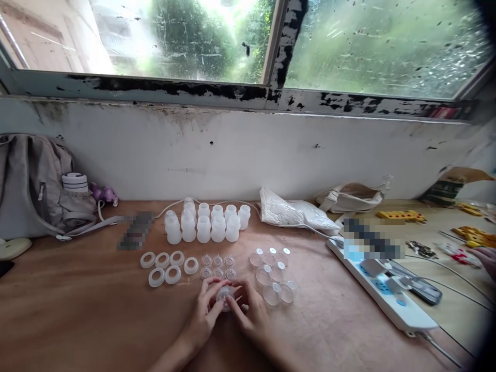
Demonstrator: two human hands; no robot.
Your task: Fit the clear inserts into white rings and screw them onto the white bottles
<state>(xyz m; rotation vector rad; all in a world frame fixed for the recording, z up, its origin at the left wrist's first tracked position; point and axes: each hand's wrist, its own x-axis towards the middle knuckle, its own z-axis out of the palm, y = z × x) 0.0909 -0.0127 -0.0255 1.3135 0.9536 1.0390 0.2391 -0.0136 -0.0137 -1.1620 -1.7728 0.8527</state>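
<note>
Left hand (204, 309) and right hand (252, 314) are pinching a clear, round plastic piece (223, 293) — on the near side of the cylindrical frosted-white plastic bottles (203, 230) — seemingly steadying it from both sides.

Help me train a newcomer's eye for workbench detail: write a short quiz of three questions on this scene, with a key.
1. Count: how many white rings lie to the left of the hands, beyond them?
2. True or false: the left hand and the right hand both touch one clear piece.
3. Fill in: the power strip lies to the ___ of both hands.

Key:
1. Six
2. True
3. Right
</note>
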